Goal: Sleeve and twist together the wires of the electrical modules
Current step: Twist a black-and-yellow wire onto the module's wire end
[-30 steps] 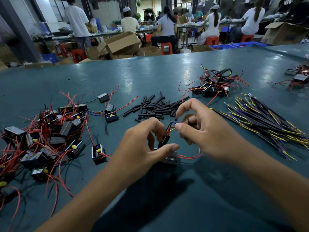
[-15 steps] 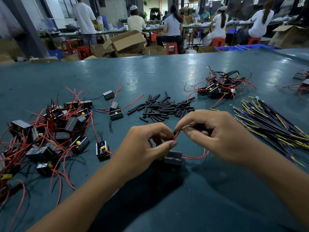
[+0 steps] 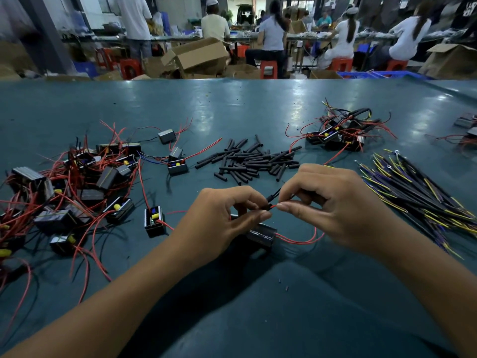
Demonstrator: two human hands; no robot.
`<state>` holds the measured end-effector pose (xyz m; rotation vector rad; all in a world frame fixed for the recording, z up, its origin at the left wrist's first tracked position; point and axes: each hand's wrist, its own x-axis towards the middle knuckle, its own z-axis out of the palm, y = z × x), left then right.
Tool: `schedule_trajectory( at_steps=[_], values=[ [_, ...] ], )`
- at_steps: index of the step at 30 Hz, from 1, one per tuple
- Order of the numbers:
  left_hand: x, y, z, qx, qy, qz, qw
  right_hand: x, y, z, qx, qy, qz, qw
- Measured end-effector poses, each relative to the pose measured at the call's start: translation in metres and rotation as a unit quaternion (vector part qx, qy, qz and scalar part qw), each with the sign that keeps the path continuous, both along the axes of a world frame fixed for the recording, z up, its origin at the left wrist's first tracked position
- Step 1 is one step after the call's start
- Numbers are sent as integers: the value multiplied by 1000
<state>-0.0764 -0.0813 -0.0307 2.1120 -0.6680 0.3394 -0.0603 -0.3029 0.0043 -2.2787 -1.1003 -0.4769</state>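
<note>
Left hand (image 3: 222,215) pinching black sleeve (image 3: 274,197), right hand (image 3: 333,202) pinching red wire (image 3: 299,240); feed straight, keep module (image 3: 260,235) steady on worktop (image 3: 258,112).

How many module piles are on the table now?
3: large heap at left, smaller heap beyond the right hand, few modules at the right edge, partly cut off.

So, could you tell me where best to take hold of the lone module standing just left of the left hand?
Probably by the module's two long side walls, coming straight down from above. It stands upright with its open top facing up and apart from the pile, so both walls look free. Red wires leave its right and far sides, so pinch mid-body and lift gently.
</note>
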Motion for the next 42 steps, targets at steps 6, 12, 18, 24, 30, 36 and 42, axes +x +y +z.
schedule_trajectory(
  at_steps=[6,12,18,24,30,36,42],
  values=[
    [-3,-6,1,-1,-28,3,1000,1,-6,4,7,37,-2,999],
    [-3,-7,-1,-2,-43,17,999,2,-5,4,-9,12,1,1000],
    [-6,-10,1,11,-79,33,996,0,-2,5,-24,9,17,1000],
    [-6,-11,0,-12,-70,19,997,-2,-2,6,-14,31,21,999],
    [-8,-12,4,-44,-82,10,996,-5,-1,4,40,109,16,993],
    [-15,-19,3,-93,-87,14,992,-6,0,6,32,114,-6,993],
    [-10,-20,3,-90,-119,-11,989,-5,1,6,47,115,-10,992]
  ],
)
